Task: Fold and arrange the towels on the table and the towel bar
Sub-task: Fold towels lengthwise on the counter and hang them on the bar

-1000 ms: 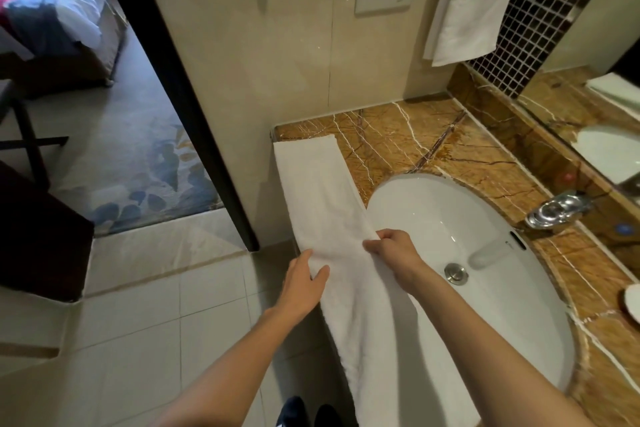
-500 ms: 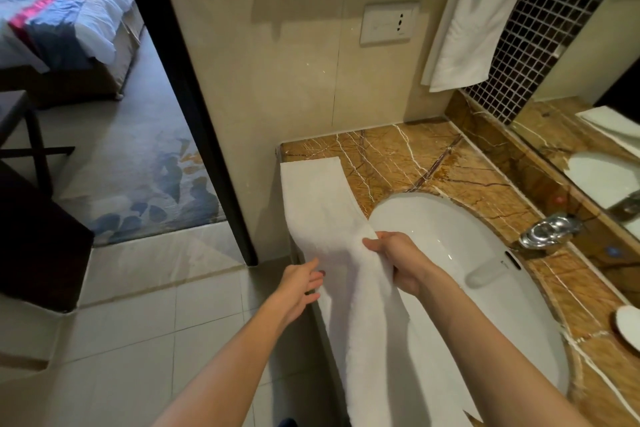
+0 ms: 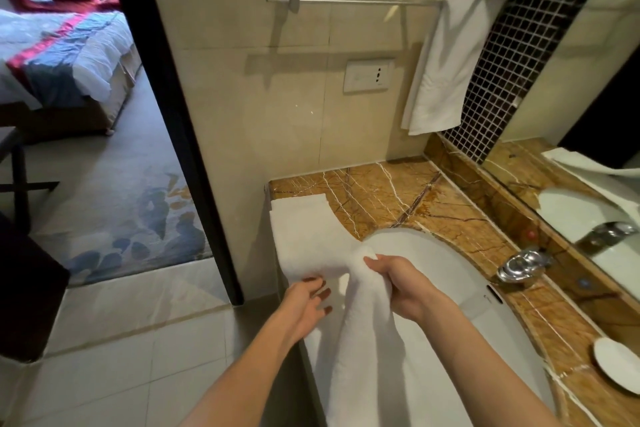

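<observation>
Marble desk by the sink: towel isn't the flat strip it was a second ago, its middle is now bunched and lifted. Right hand grips that bunch, fingers curled round it. Left hand is loose, fingers relaxed, touching the fold's left edge. Far end lies flat on the desk, near end hangs off the front. Second towel hangs on the towel bar.

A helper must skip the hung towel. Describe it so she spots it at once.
On the beige wall above the marble counter runs a metal towel bar. A white towel hangs over its right end, beside dark mosaic tiles. Unlike the counter towel, no hand holds it.
</observation>
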